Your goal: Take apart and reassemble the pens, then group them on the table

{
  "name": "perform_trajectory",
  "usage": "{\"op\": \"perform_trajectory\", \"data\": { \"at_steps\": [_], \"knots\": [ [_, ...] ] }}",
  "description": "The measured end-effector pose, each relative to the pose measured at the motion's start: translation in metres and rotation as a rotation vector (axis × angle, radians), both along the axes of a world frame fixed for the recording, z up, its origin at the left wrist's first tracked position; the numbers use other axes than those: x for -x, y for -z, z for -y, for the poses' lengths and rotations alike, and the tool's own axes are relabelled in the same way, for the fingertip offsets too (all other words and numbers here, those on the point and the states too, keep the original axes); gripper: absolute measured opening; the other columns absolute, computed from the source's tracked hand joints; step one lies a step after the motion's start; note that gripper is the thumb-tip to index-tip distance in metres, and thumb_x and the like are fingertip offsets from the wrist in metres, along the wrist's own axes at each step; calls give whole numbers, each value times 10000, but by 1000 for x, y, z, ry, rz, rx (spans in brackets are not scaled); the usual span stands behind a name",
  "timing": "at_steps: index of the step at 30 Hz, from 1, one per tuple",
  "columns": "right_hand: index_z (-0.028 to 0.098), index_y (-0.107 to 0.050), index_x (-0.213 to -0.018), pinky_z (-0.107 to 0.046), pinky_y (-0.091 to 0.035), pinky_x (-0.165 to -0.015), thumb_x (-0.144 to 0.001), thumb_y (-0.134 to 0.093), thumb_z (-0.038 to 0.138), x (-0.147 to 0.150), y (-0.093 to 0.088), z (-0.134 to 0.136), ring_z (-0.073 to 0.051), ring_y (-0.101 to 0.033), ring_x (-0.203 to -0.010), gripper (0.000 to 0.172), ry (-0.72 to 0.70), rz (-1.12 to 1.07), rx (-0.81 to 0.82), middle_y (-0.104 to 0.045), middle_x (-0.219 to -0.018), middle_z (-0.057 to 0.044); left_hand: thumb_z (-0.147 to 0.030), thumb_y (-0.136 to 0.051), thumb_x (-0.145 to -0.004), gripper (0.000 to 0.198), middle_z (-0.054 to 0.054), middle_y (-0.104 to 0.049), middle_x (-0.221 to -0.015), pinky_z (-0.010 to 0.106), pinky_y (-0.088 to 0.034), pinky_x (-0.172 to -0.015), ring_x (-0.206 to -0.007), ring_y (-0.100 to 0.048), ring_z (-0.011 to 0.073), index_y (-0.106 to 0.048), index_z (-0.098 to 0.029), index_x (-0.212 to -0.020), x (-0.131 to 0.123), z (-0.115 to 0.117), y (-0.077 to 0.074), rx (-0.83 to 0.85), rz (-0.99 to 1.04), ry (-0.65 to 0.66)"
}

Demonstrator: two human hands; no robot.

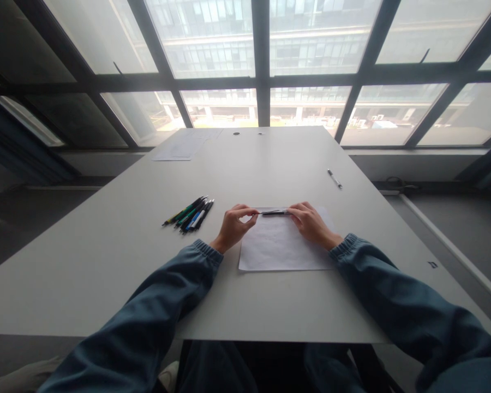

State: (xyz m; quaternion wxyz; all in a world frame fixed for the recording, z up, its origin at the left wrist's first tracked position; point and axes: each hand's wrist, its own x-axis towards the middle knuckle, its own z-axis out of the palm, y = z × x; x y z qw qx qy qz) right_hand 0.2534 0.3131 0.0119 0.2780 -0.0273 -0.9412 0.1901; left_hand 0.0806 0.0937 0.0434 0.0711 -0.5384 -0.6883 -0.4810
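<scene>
A sheet of white paper [284, 248] lies on the table in front of me. Over its far edge, my left hand [236, 222] pinches one end of a thin dark rod, perhaps a pen refill, between thumb and fingertips. My right hand [309, 221] has its fingers closed on the right end of a black pen [274, 213], which lies level just above or on the paper. Rod and pen run almost parallel, very close together; I cannot tell whether they touch. The fingertips hide both outer ends.
Left of the paper lies a loose bunch of several pens [190, 214], black, green and blue. A single pen [334, 178] rests at the right. More papers [180, 146] lie at the far left of the white table [118, 262], near the windows. A small dark mark [432, 265] sits near the right edge.
</scene>
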Motion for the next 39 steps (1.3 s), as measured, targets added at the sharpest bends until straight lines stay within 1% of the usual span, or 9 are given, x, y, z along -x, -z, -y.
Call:
{"op": "perform_trajectory", "data": {
  "at_steps": [4,6,10,13,16,20,22,32,39],
  "knots": [
    [218,-731,-979,-431,-489,-893,-937,-620,197,0,-1,0,-262,-577,-997,121,30,48,9,-710,-989,-83,-210,-693,-861,90,32,-726,-820,268,-543,-692,-792,-659,156,-778,-206,-892,1,-1,1,-4,-3,-11],
    [212,-721,-942,-415,-485,-864,-909,-666,201,0,-2,0,-256,-584,-957,65,51,65,12,-702,-953,-76,-209,-692,-861,91,31,-724,-816,264,-540,-683,-789,-660,155,-778,-207,-888,1,-1,1,-4,-4,-16],
    [211,-717,-1027,-394,-490,-855,-900,-659,157,0,0,0,-251,-597,-959,150,44,54,22,-693,-979,-81,-223,-688,-865,91,28,-719,-809,269,-531,-680,-777,-656,155,-776,-207,-879,3,-1,1,-12,-2,-37],
    [208,-724,-1033,-395,-499,-856,-926,-602,140,0,3,0,-254,-600,-969,177,33,24,45,-682,-992,-89,-240,-683,-871,99,29,-718,-813,270,-510,-669,-775,-653,153,-773,-200,-873,8,0,0,-22,9,-72],
    [210,-725,-1037,-411,-504,-851,-954,-551,164,1,4,-1,-259,-595,-956,198,51,-64,85,-664,-985,-94,-255,-676,-875,113,27,-723,-820,268,-489,-650,-777,-652,153,-775,-202,-882,15,3,-1,-31,20,-119],
    [213,-715,-1087,-441,-503,-845,-963,-516,190,1,1,-2,-269,-582,-937,235,117,-224,136,-642,-981,-107,-281,-665,-879,137,22,-724,-801,265,-480,-645,-755,-642,152,-777,-203,-870,24,7,-3,-48,15,-178],
    [213,-712,-1088,-449,-501,-846,-964,-508,192,1,-1,-3,-275,-572,-940,240,143,-264,143,-634,-982,-110,-283,-660,-880,143,21,-724,-801,263,-476,-646,-758,-641,152,-777,-201,-868,26,9,-4,-49,12,-190],
    [224,-707,-1061,-456,-499,-855,-966,-508,198,0,-2,-3,-280,-561,-951,222,167,-286,147,-628,-986,-107,-282,-666,-872,136,25,-719,-801,266,-476,-640,-763,-638,157,-774,-201,-860,26,8,-2,-43,-26,-173],
    [241,-709,-1078,-458,-508,-855,-971,-511,207,0,-3,-3,-283,-567,-956,228,149,-281,121,-629,-988,-101,-268,-673,-881,114,23,-722,-826,295,-517,-732,-787,-649,168,-773,-213,-882,28,8,2,-29,-61,-159]
  ]
}}
